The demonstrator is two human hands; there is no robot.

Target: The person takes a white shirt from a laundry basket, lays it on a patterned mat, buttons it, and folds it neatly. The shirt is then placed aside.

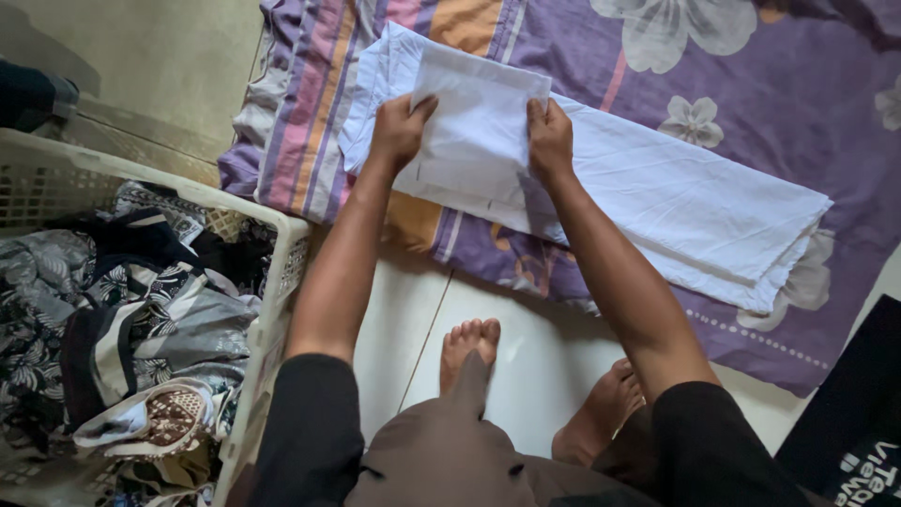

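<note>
Both hands grasp a white cloth that lies on a purple floral mattress. The left hand is clenched on the cloth's left edge, thumb on top and fingers curled beneath; the right hand pinches the opposite edge of the same folded panel, fingers wrapped over it. Between the two grips the panel is raised slightly and held flat. Beyond the right-hand grip, the rest of the cloth runs away in a long folded band across the mattress, ending in stacked layers at the far right. Beyond the left-hand grip, a striped border of the mattress cover shows pink, orange and lilac bands. Below the grips, toward the person, lie pale floor tiles and two bare feet. Well to the left of the left forearm stands a white plastic laundry basket filled with patterned dark and grey garments.
</note>
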